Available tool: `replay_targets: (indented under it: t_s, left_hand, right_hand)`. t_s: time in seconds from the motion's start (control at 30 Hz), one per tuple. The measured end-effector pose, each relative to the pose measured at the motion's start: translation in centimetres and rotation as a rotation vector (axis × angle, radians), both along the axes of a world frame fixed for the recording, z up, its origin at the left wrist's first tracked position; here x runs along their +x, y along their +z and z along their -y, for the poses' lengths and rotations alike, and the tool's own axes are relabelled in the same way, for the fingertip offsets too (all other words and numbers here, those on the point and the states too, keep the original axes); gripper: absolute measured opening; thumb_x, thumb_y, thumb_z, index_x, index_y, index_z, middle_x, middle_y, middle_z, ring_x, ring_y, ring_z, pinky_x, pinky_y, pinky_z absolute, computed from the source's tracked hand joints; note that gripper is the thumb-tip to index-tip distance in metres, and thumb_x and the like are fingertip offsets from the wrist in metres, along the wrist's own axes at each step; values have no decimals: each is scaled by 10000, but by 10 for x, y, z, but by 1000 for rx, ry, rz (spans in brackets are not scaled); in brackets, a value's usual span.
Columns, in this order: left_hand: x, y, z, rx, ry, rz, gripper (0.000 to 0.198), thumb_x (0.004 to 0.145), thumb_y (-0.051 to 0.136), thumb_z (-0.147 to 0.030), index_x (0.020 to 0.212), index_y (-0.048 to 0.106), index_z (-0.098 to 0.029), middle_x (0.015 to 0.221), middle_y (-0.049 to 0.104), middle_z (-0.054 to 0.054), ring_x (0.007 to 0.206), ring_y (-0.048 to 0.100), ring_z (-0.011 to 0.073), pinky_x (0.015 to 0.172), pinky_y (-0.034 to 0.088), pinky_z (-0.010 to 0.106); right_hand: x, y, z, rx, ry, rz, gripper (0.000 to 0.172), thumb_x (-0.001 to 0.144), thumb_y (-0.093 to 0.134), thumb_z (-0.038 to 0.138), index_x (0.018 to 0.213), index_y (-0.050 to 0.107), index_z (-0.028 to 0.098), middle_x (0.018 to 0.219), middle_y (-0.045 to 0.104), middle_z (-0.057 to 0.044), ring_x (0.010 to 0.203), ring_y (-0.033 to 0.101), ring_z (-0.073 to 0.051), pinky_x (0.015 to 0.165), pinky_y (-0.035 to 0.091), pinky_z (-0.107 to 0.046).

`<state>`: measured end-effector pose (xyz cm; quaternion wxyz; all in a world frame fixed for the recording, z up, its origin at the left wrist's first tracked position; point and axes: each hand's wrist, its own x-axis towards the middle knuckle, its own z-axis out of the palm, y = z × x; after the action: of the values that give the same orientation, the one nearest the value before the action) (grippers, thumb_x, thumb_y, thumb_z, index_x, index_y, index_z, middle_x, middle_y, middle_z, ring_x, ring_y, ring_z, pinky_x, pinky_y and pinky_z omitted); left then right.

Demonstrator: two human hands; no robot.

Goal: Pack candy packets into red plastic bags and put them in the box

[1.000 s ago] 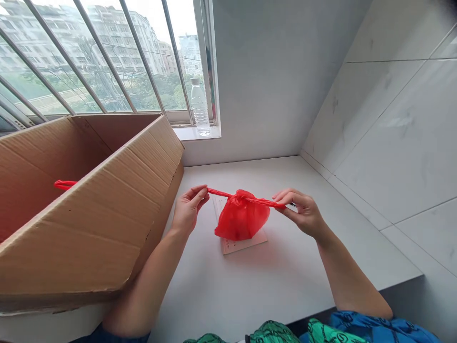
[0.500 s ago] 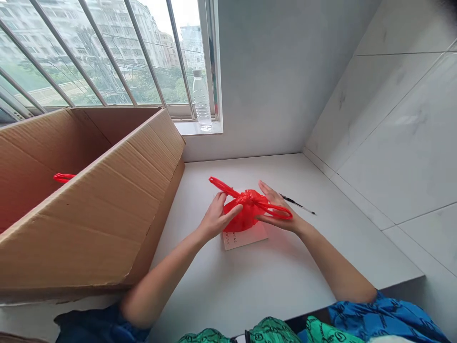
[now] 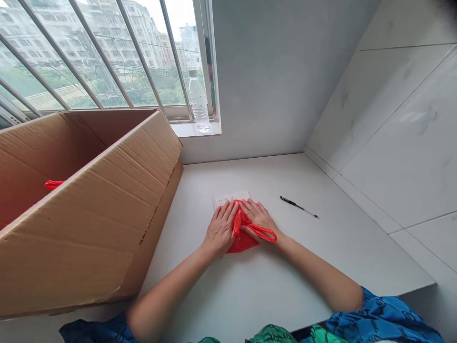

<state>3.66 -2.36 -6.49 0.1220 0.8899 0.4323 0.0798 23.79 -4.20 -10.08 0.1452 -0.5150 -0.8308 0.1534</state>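
A knotted red plastic bag point(image 3: 243, 244) lies on the white tabletop, on top of a sheet of paper point(image 3: 228, 196) whose far edge shows printed marks. My left hand point(image 3: 222, 226) rests flat on the bag's left side, fingers stretched out and pointing away from me. On the right side, my right hand point(image 3: 260, 218) presses down with its fingers extended too. The bag's knot and one handle loop stick up between and over my hands. What the bag holds is hidden.
To the left stands a large open cardboard box point(image 3: 143, 190) with a red plastic loop point(image 3: 53, 184) inside. A black pen point(image 3: 299, 206) lies right of my hands. A clear water bottle point(image 3: 199, 102) stands on the windowsill by the barred window. Walls bound the table behind and right.
Both hands have gone from cupping the bag's sides to lying flat on it. The bag sits lower and nearer me, and the paper now shows at its far side.
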Motion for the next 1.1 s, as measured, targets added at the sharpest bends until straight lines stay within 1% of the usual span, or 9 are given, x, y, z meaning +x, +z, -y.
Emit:
replay_targets:
  t_s: [0.13,0.37,0.63,0.8,0.9,0.97,1.03,1.07,1.1]
  left_hand:
    - [2,-10,-3,11,-2,-43,548,984,375,-298,1506,375,-131,1564,370,109,1473,298,281,1201,256,473]
    - [3,-22,-1,1,13,45,543,983,369,-286,1502,381,-125,1551,395,106,1465,320,261,1204,276,460]
    - [3,-27,1,-26,46,110,532,1003,349,-313,1513,363,-162,1542,413,102,1466,319,248,1211,264,481]
    - [6,-24,3,-61,50,132,517,997,353,-285,1504,379,-184,1541,419,91,1465,319,237,1213,252,491]
    - [9,-15,6,-82,67,215,458,996,375,-304,1433,477,-206,1504,472,84,1429,378,238,1197,279,493]
    - [9,-5,12,-107,142,344,383,989,421,-347,1304,590,-210,1413,560,87,1341,479,241,1153,351,472]
    - [8,8,21,-131,257,463,339,977,465,-408,1164,655,-198,1276,640,94,1215,568,244,1077,430,444]
    - [6,16,28,-143,308,496,341,974,473,-435,1101,671,-189,1194,672,97,1147,602,244,1028,465,427]
    - [5,25,34,-152,346,509,357,976,466,-457,1046,679,-178,1104,696,97,1072,632,243,972,495,410]
  right_hand:
    - [0,2,-2,-59,5,27,671,1007,325,528,1558,265,149,1610,279,-95,1507,198,-285,1225,192,-524]
    - [-2,5,2,-144,2,-1,667,1023,258,530,1571,216,154,1636,200,-49,1525,131,-231,1253,141,-464]
    - [-2,7,3,-179,16,-9,683,1022,215,550,1583,154,165,1642,169,-53,1530,102,-211,1255,115,-462]
    - [0,4,5,-154,13,-20,676,1023,226,546,1583,158,174,1636,206,-69,1526,125,-221,1247,147,-475]
    - [5,5,7,-84,-9,-73,668,1012,304,544,1566,229,178,1615,275,-102,1499,232,-243,1219,231,-488]
    - [10,11,8,0,-25,-149,607,995,399,515,1506,379,189,1543,416,-117,1430,373,-248,1196,281,-481]
    - [14,24,12,78,-26,-252,432,983,461,463,1328,592,237,1321,638,-88,1283,537,-234,1188,289,-487]
    - [15,32,15,96,-26,-322,348,979,480,451,1200,671,262,1164,714,-63,1184,605,-227,1185,288,-499]
    - [15,41,19,92,-31,-409,300,974,497,455,1070,717,275,1021,747,-42,1084,650,-224,1177,297,-514]
